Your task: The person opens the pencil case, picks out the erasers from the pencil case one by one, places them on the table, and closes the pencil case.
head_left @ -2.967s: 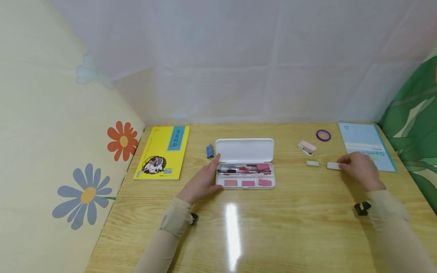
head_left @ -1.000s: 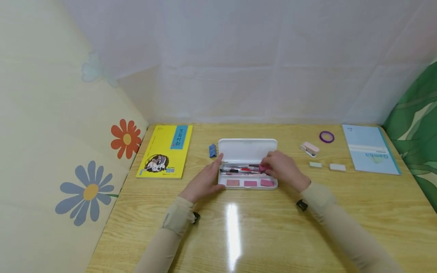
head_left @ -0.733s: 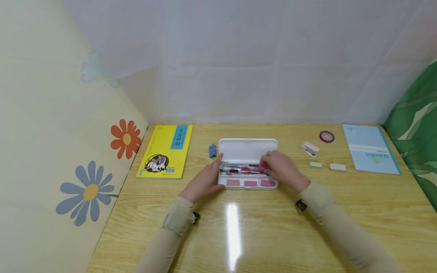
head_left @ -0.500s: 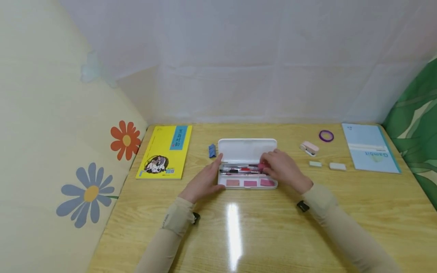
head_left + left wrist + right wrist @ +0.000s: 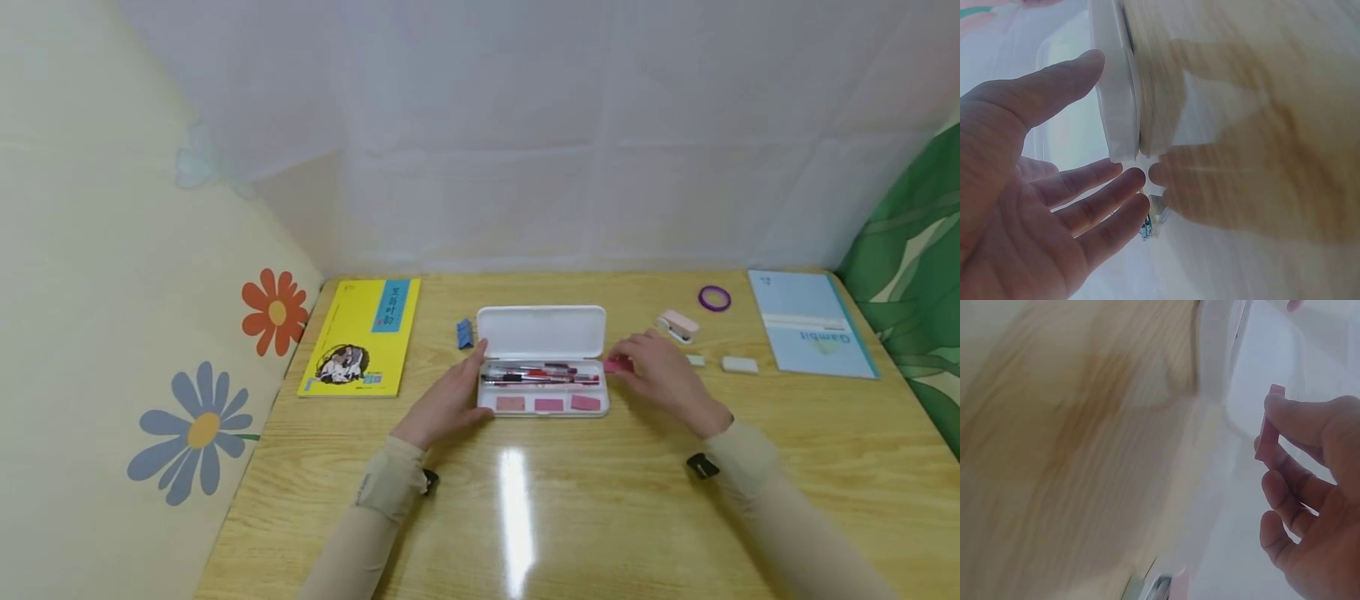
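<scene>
A white pencil case (image 5: pixel 540 333) lies with its lid raised, holding several pens (image 5: pixel 536 377) in the back tray and three pink erasers (image 5: pixel 549 405) along the front. My left hand (image 5: pixel 444 402) rests at its left end; in the left wrist view the thumb touches the case wall (image 5: pixel 1116 94) and the other fingers extend fairly straight. Just off the case's right end, my right hand (image 5: pixel 669 379) pinches another pink eraser (image 5: pixel 1270 428) between thumb and forefinger, above the tabletop.
Right of the case are a pale green eraser (image 5: pixel 697 361), a white eraser (image 5: pixel 739 365), a pink stapler (image 5: pixel 678 325), a purple ring (image 5: pixel 714 298) and a light blue notebook (image 5: pixel 802 325). On the left lie a blue clip (image 5: pixel 465 334) and a yellow book (image 5: pixel 360 337).
My right hand set down the white eraser, reached into the pencil case, then lifted out a pink eraser and moved right with it. My left hand stays at the case's left end.
</scene>
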`<move>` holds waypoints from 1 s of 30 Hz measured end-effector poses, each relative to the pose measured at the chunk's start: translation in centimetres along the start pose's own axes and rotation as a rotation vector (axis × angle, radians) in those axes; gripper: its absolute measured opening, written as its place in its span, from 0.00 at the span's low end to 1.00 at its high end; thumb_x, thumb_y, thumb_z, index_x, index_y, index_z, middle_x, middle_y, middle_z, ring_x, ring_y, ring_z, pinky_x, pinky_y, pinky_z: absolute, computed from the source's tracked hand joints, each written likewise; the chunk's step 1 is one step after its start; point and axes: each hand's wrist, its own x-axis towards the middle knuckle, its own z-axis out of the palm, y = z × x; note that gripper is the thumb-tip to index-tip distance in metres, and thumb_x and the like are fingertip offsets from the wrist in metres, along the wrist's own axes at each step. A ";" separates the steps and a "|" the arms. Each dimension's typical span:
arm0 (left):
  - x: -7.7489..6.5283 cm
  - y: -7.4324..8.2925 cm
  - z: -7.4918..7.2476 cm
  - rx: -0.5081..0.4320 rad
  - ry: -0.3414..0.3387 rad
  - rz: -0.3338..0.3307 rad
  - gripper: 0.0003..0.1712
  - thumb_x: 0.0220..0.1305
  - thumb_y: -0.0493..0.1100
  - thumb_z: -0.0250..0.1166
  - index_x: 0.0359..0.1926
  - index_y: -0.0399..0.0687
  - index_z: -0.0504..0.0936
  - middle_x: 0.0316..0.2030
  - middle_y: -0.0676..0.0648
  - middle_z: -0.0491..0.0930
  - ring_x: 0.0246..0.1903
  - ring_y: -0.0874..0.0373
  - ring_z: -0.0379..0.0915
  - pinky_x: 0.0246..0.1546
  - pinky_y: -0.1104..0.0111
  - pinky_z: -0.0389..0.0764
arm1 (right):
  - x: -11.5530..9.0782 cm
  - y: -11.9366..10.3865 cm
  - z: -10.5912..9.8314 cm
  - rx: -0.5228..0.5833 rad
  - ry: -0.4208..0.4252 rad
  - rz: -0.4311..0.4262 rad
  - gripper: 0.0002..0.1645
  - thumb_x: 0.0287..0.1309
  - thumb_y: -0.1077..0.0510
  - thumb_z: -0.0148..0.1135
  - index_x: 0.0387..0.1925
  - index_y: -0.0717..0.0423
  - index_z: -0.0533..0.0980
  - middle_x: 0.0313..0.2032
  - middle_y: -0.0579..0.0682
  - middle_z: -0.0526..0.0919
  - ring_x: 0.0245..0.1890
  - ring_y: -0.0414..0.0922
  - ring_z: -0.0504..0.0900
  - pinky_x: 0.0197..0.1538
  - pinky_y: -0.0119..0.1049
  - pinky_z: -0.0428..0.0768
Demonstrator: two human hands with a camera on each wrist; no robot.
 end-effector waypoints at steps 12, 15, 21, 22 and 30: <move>0.0 0.0 -0.1 0.005 0.000 0.001 0.65 0.58 0.46 0.76 0.81 0.42 0.40 0.77 0.35 0.58 0.73 0.39 0.63 0.76 0.50 0.66 | -4.4 4.5 -1.1 -0.050 0.000 0.140 0.11 0.55 0.55 0.76 0.34 0.59 0.85 0.31 0.53 0.89 0.34 0.52 0.83 0.45 0.52 0.81; 0.0 0.0 -0.2 0.004 -0.001 -0.003 0.65 0.59 0.46 0.76 0.82 0.42 0.39 0.77 0.35 0.58 0.73 0.39 0.62 0.76 0.51 0.65 | -5.2 5.3 -1.5 -0.054 -0.004 0.156 0.11 0.52 0.56 0.77 0.34 0.59 0.85 0.30 0.53 0.89 0.33 0.53 0.82 0.44 0.52 0.80; -0.1 0.1 -0.2 -0.008 0.001 -0.011 0.64 0.59 0.46 0.76 0.82 0.43 0.39 0.77 0.35 0.58 0.73 0.39 0.62 0.76 0.50 0.66 | -6.1 6.1 -2.2 -0.044 -0.036 0.197 0.09 0.53 0.56 0.77 0.34 0.58 0.87 0.31 0.53 0.89 0.35 0.55 0.83 0.44 0.55 0.81; -0.1 0.1 -0.2 -0.009 0.001 -0.012 0.64 0.59 0.45 0.76 0.82 0.43 0.39 0.77 0.34 0.58 0.73 0.39 0.62 0.76 0.50 0.66 | -6.1 6.2 -2.3 -0.041 -0.047 0.203 0.09 0.54 0.56 0.76 0.34 0.58 0.87 0.31 0.53 0.89 0.35 0.55 0.83 0.45 0.56 0.81; 0.1 0.0 0.0 -0.003 -0.013 -0.019 0.64 0.60 0.46 0.75 0.82 0.45 0.39 0.77 0.36 0.58 0.74 0.40 0.62 0.76 0.51 0.66 | -6.5 6.7 -2.5 -0.020 -0.109 0.280 0.10 0.55 0.57 0.75 0.37 0.58 0.87 0.31 0.52 0.88 0.35 0.53 0.81 0.42 0.52 0.79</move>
